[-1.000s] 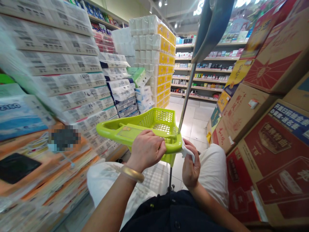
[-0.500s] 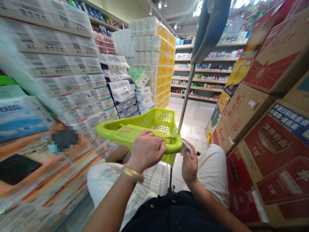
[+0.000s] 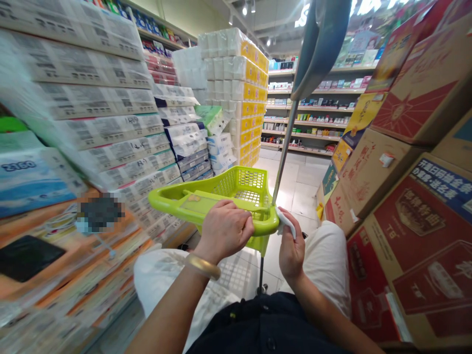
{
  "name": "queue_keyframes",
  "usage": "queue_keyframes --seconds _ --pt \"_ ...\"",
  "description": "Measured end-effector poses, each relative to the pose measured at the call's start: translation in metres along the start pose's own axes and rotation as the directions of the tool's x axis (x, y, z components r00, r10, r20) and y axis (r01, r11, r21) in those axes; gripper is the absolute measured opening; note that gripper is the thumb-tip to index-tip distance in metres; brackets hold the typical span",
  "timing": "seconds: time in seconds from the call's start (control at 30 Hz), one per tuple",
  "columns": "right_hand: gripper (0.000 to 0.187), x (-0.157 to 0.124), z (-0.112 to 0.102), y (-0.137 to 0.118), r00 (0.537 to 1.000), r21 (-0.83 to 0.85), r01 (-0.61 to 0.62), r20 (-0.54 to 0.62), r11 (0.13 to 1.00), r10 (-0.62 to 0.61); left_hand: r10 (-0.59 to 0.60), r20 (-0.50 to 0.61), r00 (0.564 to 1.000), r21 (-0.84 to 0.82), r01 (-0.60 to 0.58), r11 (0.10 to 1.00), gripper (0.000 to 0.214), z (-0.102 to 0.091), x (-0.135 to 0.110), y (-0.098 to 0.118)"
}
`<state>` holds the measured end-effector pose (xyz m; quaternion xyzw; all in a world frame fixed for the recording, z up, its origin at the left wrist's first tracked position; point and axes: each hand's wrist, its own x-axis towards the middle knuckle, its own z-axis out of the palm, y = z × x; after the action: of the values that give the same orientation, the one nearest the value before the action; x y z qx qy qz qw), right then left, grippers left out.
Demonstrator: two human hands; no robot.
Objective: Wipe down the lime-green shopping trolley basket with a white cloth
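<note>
A lime-green shopping cart [image 3: 221, 189] with a perforated plastic basket stands between my knees, a metal pole [image 3: 285, 152] rising at its right corner. My left hand [image 3: 226, 228] is closed around the cart's near handle bar, and a gold bangle [image 3: 202, 266] circles that wrist. My right hand [image 3: 292, 250] is closed on a white cloth [image 3: 286, 222], which it presses against the right corner of the handle close to the foot of the pole. Part of the cloth is hidden by my fingers.
Wrapped paper packs [image 3: 110, 118] are piled high on the left; a black phone-like slab [image 3: 31, 256] lies on orange packs below. Cardboard cartons [image 3: 416, 216] crowd my right side. Stocked shelves [image 3: 309, 110] stand beyond the tiled floor [image 3: 295, 182]. A grey panel [image 3: 322, 46] tops the pole.
My right hand and the cloth have shifted very slightly along the handle's right corner. My left hand keeps its grip, and the cart has barely moved.
</note>
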<state>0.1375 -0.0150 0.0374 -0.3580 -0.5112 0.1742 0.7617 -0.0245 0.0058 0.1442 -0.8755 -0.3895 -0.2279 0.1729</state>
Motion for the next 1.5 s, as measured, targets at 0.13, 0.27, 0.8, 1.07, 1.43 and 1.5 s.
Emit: queue_keyframes --seconds 0.13,0.27,0.8,1.07,1.43,1.5 --pt "0.030 -0.001 -0.001 -0.017 0.974 -0.014 0.194 0.122 0.981 -0.191 -0.003 -0.016 1.000 -0.009 0.003 1.000 0.034 0.000 -0.001 0.001" --pt "0.029 0.004 -0.001 -0.010 0.959 -0.030 0.247 0.150 0.969 -0.240 -0.010 -0.011 1.000 -0.020 0.009 1.000 0.034 -0.001 -0.001 0.001" --pt "0.030 0.011 0.001 -0.004 0.989 0.040 0.112 0.095 0.993 -0.115 -0.010 0.003 1.000 -0.008 0.010 1.000 0.034 -0.001 -0.001 0.000" --pt "0.029 -0.003 -0.002 -0.014 0.949 -0.049 0.254 0.206 0.966 -0.239 -0.005 0.011 1.000 -0.038 0.006 0.999 0.033 -0.004 -0.002 -0.002" --pt "0.038 -0.012 0.000 -0.001 0.969 -0.015 0.157 0.194 0.987 -0.151 -0.034 0.131 0.991 -0.139 0.053 0.989 0.036 -0.025 -0.004 -0.013" --pt "0.039 -0.012 0.000 0.001 0.959 -0.017 0.194 0.215 0.981 -0.186 -0.099 0.150 0.984 -0.138 0.120 0.983 0.035 -0.033 0.000 -0.008"
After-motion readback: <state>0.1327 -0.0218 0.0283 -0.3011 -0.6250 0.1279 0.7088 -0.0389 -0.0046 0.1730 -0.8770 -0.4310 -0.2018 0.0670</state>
